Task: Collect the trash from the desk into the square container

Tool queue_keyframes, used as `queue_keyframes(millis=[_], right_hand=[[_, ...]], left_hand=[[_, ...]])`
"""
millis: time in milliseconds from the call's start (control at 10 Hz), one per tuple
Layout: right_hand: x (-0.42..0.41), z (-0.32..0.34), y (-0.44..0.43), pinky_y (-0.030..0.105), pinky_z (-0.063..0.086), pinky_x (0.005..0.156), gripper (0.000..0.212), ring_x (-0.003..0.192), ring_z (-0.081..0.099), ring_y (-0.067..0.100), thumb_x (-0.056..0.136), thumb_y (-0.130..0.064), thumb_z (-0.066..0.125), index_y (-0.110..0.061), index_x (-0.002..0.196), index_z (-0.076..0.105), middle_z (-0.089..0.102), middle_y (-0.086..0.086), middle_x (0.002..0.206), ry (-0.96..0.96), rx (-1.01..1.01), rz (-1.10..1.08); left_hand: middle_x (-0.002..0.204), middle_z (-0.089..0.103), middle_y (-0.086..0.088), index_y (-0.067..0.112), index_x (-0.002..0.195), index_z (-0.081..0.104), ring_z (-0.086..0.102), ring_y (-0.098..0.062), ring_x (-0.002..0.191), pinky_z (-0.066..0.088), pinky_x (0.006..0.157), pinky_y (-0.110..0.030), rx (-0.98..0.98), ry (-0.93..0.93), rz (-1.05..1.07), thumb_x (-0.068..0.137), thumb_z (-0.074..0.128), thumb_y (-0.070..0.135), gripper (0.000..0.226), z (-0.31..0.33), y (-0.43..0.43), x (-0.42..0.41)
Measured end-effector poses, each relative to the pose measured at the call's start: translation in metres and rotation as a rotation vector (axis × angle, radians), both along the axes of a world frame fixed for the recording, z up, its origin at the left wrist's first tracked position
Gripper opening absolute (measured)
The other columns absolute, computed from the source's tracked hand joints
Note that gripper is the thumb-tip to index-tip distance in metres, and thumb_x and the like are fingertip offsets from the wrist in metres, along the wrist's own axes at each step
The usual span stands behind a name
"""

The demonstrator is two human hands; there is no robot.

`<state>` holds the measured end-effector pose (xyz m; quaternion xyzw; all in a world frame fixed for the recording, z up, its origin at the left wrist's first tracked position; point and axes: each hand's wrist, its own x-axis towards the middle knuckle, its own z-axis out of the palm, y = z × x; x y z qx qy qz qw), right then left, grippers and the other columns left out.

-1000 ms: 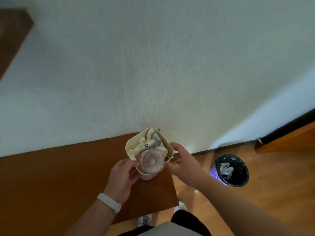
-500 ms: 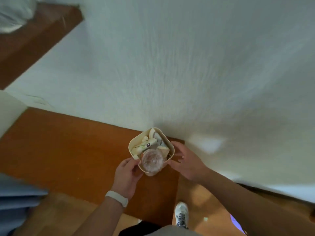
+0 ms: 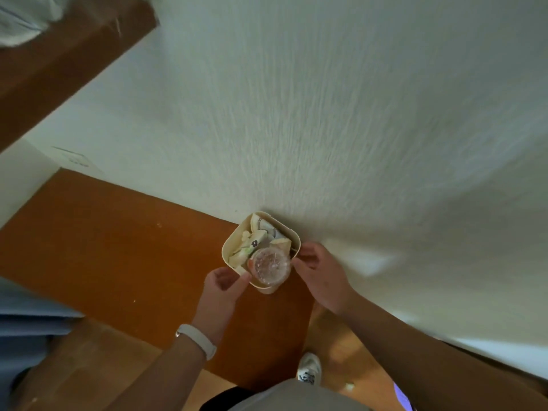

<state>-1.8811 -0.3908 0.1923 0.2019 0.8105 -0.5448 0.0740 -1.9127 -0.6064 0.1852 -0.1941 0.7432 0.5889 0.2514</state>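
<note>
We see the left hand [image 3: 221,287] and right hand [image 3: 318,269] each gripping a side of the cream square container [image 3: 234,247], at the surface's [image 3: 118,247] far right corner against the wall [image 3: 296,114]. It holds crumpled paper trash [image 3: 252,241] and a clear plastic cup [image 3: 269,266]. A white wristband [image 3: 197,339] circles the left wrist; a shoe [image 3: 309,369] shows on the floor.

Pretty plain room: a textured off-white wall [image 3: 326,114] fills most of the view, an orange-brown wooden worktop [image 3: 112,247] sits against it, lighter wood floor [image 3: 350,351] below, and a dark wooden shelf [image 3: 59,63] far left.
</note>
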Motion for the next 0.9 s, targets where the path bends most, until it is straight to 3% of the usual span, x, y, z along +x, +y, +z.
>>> queue_keyframes(millis=[100,200,300,400,600,800,900], right_hand=[[-0.004,0.004,-0.001,0.005,0.044,0.075,0.03,0.093,0.056,-0.017,0.094,-0.035,0.061,-0.03,0.124,0.054,0.057,-0.031,0.104,0.008,-0.039,-0.017],[-0.007,0.009,-0.004,0.012,0.046,0.084,0.037,0.102,0.058,-0.013,0.091,-0.046,0.062,-0.042,0.125,0.05,0.057,-0.035,0.111,0.015,-0.116,-0.012],[-0.009,0.012,-0.004,0.017,0.048,0.088,0.032,0.107,0.059,-0.01,0.089,-0.043,0.065,-0.057,0.112,0.047,0.06,-0.039,0.112,0.015,-0.168,-0.016],[-0.012,0.017,-0.001,0.008,0.046,0.08,0.035,0.104,0.058,-0.014,0.093,-0.032,0.064,-0.057,0.111,0.046,0.06,-0.042,0.107,0.037,-0.193,0.002],[-0.016,0.014,0.009,0.011,0.047,0.086,0.038,0.107,0.059,-0.011,0.096,-0.031,0.06,-0.058,0.118,0.044,0.06,-0.04,0.11,0.027,-0.182,0.034],[-0.016,0.012,0.019,0.022,0.047,0.092,0.034,0.108,0.059,-0.005,0.096,-0.038,0.057,-0.047,0.128,0.048,0.059,-0.029,0.115,0.019,-0.127,0.074],[-0.009,0.013,0.027,0.029,0.045,0.098,0.042,0.114,0.055,0.002,0.096,-0.039,0.053,-0.033,0.137,0.047,0.054,-0.019,0.125,0.016,0.036,0.079]], left_hand=[[0.13,0.053,0.014,0.029,0.143,0.034,0.055,-0.011,0.119,0.053,0.095,-0.038,-0.053,0.186,-0.119,0.077,0.08,0.037,0.081,0.004,-0.001,-0.009],[0.131,0.054,0.02,0.04,0.138,0.035,0.057,-0.008,0.118,0.054,0.091,-0.028,-0.066,0.272,-0.25,0.077,0.082,0.028,0.078,0.004,0.003,-0.021],[0.133,0.056,0.014,0.037,0.136,0.042,0.057,-0.011,0.12,0.054,0.096,-0.041,-0.126,0.302,-0.31,0.065,0.086,0.045,0.085,-0.001,0.003,-0.029],[0.13,0.057,0.012,0.035,0.135,0.044,0.058,-0.01,0.116,0.055,0.095,-0.044,-0.154,0.319,-0.318,0.059,0.087,0.051,0.089,-0.006,0.006,-0.03],[0.127,0.057,0.011,0.042,0.128,0.044,0.059,-0.01,0.113,0.055,0.094,-0.042,-0.134,0.318,-0.314,0.062,0.088,0.043,0.079,-0.01,0.014,-0.027],[0.127,0.056,0.015,0.037,0.131,0.039,0.056,-0.003,0.114,0.052,0.094,-0.03,-0.076,0.298,-0.329,0.071,0.086,0.03,0.077,0.008,0.018,-0.028],[0.138,0.05,0.01,0.026,0.149,0.029,0.052,-0.008,0.121,0.049,0.091,-0.025,-0.085,0.298,-0.305,0.073,0.085,0.033,0.095,0.022,0.019,-0.023]])
